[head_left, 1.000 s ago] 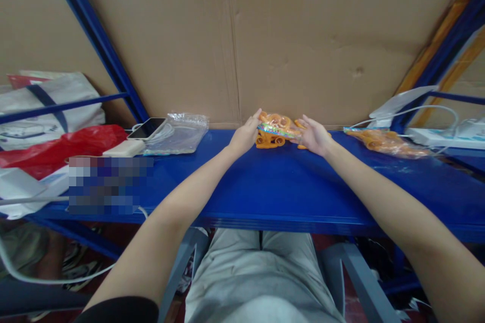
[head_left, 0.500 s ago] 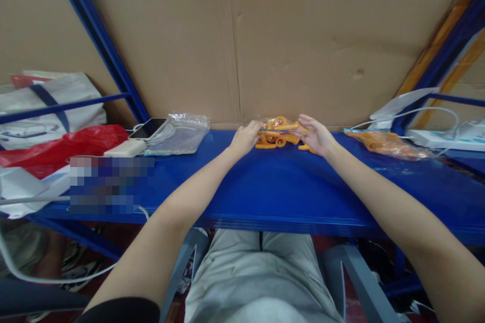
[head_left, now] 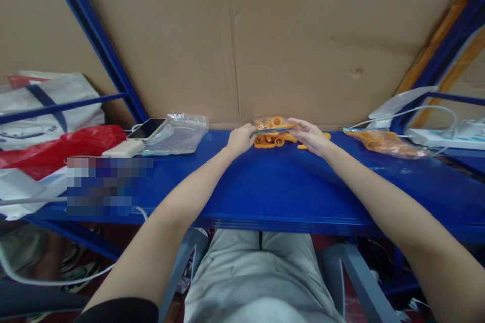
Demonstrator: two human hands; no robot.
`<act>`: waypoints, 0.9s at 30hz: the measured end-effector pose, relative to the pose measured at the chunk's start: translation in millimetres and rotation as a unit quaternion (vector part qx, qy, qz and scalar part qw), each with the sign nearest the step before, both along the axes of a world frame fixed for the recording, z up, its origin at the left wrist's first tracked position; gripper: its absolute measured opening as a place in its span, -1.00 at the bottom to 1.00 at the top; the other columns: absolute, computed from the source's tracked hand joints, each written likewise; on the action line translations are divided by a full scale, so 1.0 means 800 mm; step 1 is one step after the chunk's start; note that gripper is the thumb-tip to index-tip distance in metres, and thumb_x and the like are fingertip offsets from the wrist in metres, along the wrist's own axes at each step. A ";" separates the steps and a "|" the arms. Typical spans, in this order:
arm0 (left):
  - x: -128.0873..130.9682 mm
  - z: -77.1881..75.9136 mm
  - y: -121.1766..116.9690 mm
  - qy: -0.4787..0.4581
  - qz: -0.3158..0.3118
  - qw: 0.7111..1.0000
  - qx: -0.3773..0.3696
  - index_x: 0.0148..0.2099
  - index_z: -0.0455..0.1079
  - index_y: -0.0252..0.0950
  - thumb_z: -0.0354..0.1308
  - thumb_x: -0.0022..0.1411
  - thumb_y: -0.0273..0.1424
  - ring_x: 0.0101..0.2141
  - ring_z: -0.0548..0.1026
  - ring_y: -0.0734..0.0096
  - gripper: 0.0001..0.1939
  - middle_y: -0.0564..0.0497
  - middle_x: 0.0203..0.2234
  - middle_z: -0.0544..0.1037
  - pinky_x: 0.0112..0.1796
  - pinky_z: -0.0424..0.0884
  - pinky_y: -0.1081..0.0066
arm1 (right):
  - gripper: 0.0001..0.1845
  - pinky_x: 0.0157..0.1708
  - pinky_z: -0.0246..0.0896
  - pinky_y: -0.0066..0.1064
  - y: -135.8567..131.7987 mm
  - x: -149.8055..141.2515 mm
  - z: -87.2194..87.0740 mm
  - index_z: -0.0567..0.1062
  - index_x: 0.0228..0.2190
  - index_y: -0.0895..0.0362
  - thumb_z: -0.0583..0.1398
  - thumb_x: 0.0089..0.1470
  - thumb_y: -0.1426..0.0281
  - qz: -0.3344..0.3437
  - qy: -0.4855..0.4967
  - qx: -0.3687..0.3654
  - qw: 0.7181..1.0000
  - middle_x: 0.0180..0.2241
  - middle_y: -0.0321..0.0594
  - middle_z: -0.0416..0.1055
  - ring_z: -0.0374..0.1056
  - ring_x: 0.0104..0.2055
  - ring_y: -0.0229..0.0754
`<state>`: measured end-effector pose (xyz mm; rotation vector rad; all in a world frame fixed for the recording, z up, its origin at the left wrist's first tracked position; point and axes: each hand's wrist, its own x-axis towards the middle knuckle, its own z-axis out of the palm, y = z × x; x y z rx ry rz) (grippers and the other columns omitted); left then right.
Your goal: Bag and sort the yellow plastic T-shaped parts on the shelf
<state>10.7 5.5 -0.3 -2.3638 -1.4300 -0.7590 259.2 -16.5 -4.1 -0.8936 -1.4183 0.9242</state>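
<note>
Blue counter (head_left: 265, 192) up front, loose orange parts (head_left: 265, 145), clear bag (head_left: 271, 122) just over them, orange showing through, left hand (head_left: 240, 140) fingers pinching its left edge, right hand (head_left: 311, 136) its right, phone (head_left: 149, 129) and flat pouch (head_left: 189, 137) left, filled orange bag (head_left: 388, 143) right, cardboard panel (head_left: 288, 35) behind.

The head camera looks forward and down.
</note>
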 end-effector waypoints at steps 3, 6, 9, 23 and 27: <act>0.000 -0.001 0.001 0.006 -0.011 1.000 -0.007 -0.06 0.54 -0.24 0.09 0.32 -0.49 -0.10 0.59 0.18 -0.76 -0.09 -0.11 0.60 -0.14 0.49 0.33 | -0.68 -0.07 0.47 -0.24 0.005 0.002 -0.003 0.62 -0.28 0.00 0.44 -0.16 0.25 -0.023 -0.008 0.009 1.000 0.00 -0.23 0.56 0.47 0.01 -0.11; -0.002 -0.004 0.006 -0.018 -0.027 0.999 -0.001 -0.10 0.52 -0.24 0.10 0.30 -0.50 -0.12 0.59 0.22 -0.79 -0.08 -0.12 0.59 -0.16 0.49 0.35 | -0.66 -0.30 0.47 -0.35 0.013 0.008 -0.006 0.63 -0.40 0.04 0.48 -0.24 0.15 -0.040 -0.018 0.026 0.999 -0.08 -0.21 0.59 0.49 -0.14 -0.15; -0.003 -0.007 0.015 -0.090 -0.067 0.993 0.026 -0.07 0.52 -0.23 0.17 0.24 -0.52 -0.11 0.57 0.26 -0.77 -0.07 -0.11 0.58 -0.14 0.49 0.36 | -0.64 -0.52 0.37 -0.42 0.023 0.014 -0.008 0.61 -0.46 0.05 0.50 -0.30 0.12 -0.067 -0.028 0.036 0.997 -0.34 -0.25 0.59 0.41 -0.41 -0.25; 0.014 -0.006 0.011 -0.435 -0.163 0.848 -0.256 -0.06 0.59 -0.41 0.23 0.34 -0.37 -0.76 0.34 0.64 -0.77 -0.03 -0.46 0.66 -0.67 0.31 0.58 | -0.75 -0.37 0.48 -0.29 0.015 0.005 0.000 0.58 -0.46 0.06 0.41 -0.13 0.17 -0.134 0.020 0.129 0.982 -0.21 -0.19 0.56 0.45 -0.40 -0.22; 0.022 -0.007 0.014 -0.480 -0.156 0.819 -0.273 -0.10 0.58 -0.42 0.24 0.35 -0.35 -0.67 0.48 0.59 -0.78 -0.15 -0.32 0.70 -0.60 0.38 0.57 | -0.76 -0.05 0.46 -0.17 0.014 0.000 0.003 0.54 -0.47 0.05 0.41 -0.11 0.19 -0.123 0.048 0.115 0.985 -0.28 -0.22 0.57 0.51 -0.20 -0.12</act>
